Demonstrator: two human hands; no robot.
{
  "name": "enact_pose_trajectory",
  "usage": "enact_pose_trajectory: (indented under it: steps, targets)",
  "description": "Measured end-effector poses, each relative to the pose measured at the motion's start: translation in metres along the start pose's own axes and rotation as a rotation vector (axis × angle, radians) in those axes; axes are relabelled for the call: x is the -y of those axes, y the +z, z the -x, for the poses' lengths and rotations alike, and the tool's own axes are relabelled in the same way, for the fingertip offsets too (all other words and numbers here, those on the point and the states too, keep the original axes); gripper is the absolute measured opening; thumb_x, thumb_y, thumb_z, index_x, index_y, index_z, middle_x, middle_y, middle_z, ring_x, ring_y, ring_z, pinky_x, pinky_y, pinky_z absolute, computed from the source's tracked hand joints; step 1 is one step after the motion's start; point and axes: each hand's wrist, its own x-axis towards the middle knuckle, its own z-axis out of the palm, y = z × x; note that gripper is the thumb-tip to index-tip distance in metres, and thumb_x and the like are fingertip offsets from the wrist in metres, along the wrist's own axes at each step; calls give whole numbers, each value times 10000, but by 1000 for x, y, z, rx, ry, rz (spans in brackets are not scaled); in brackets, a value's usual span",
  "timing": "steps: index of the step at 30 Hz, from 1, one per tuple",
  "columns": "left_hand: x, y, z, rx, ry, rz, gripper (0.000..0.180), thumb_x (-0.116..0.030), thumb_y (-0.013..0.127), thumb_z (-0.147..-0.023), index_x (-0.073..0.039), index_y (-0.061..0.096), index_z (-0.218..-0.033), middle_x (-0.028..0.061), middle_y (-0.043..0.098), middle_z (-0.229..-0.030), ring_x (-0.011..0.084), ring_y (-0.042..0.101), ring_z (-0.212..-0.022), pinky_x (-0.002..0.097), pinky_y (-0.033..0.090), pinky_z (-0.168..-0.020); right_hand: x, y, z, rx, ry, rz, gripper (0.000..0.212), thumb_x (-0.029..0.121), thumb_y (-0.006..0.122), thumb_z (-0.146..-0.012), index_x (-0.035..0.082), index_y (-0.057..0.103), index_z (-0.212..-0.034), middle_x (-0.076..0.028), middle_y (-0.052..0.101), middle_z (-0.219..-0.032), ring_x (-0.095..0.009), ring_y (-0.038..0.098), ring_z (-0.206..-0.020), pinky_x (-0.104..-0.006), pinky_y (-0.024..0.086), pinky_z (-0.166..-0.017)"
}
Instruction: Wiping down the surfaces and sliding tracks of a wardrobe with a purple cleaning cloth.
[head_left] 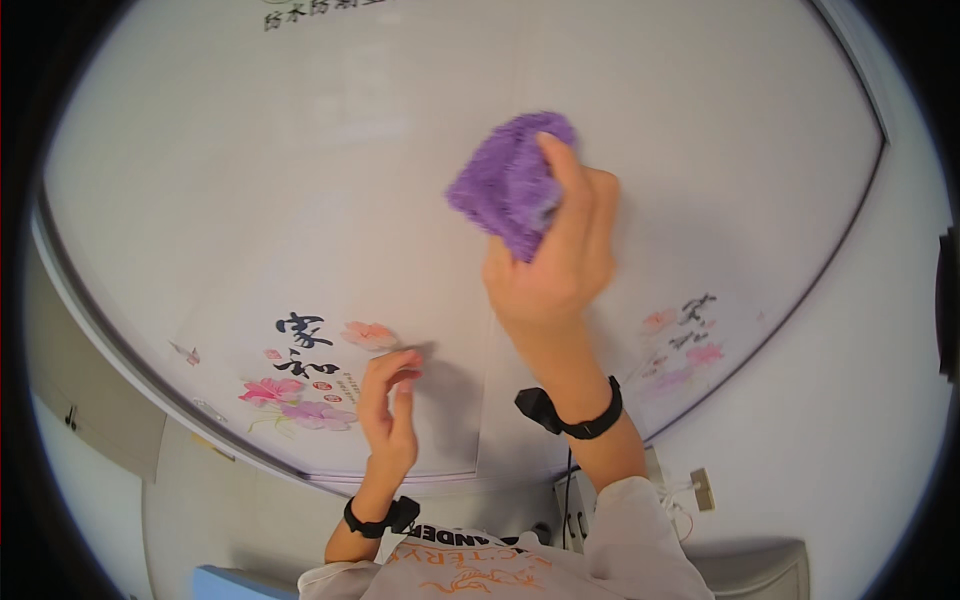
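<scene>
A fluffy purple cloth (505,185) is bunched in my right hand (560,255), up against a large glossy white panel surface (300,200). My right thumb and fingers close around the cloth's right and lower edges. Lower and to the left, my left hand (388,405) holds nothing. Its fingers are loosely curved, with the thumb a little apart from them. It is close to the panel beside a pink flower print, and casts a shadow to its right; whether the fingertips touch the panel I cannot tell. Each wrist wears a black band.
Flower and brush-writing prints mark the panel's lower left (300,390) and lower right. A dark-edged frame (850,220) bounds the panel on the right. A wall socket (703,490) with a plug and cord is at the lower right. Something blue (235,582) shows at the bottom left.
</scene>
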Motion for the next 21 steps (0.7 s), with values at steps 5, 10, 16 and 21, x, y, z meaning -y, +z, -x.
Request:
enact_pose_trajectory:
  steps: [5, 10, 16, 21]
  targets:
    - [-10, 39, -11, 151, 200, -72, 386, -42, 469, -897, 51, 489, -1271, 213, 517, -1302, 335, 520, -1163, 414, 378, -1012, 4, 4, 7, -8, -65, 42, 533, -64, 650, -609, 25, 609, -1133, -108, 558, -900, -266, 593, -743, -326, 497, -582]
    - [-16, 83, -15, 79, 252, -85, 458, -49, 471, -897, 69, 415, -1337, 236, 435, -1378, 350, 444, -1244, 421, 325, -1054, -12, -13, 9, -10, -221, 100, 410, 17, 622, -688, -13, 620, -1097, -87, 508, -858, -192, 522, -621, -268, 445, -482]
    - [-14, 114, -10, -83, 287, -158, 513, -49, 462, -900, 87, 349, -1382, 224, 368, -1440, 343, 361, -1334, 430, 255, -1108, -62, -54, 17, 35, -198, 133, 409, 28, 627, -702, -9, 632, -1110, -93, 511, -873, -198, 515, -618, -276, 441, -478]
    - [-10, 141, -4, -278, 284, -122, 518, -75, 475, -903, 82, 363, -1384, 203, 375, -1453, 316, 353, -1351, 442, 270, -1106, -147, -109, 12, -27, -196, 235, 422, 24, 634, -698, 0, 637, -1119, -96, 530, -895, -213, 532, -642, -286, 457, -507]
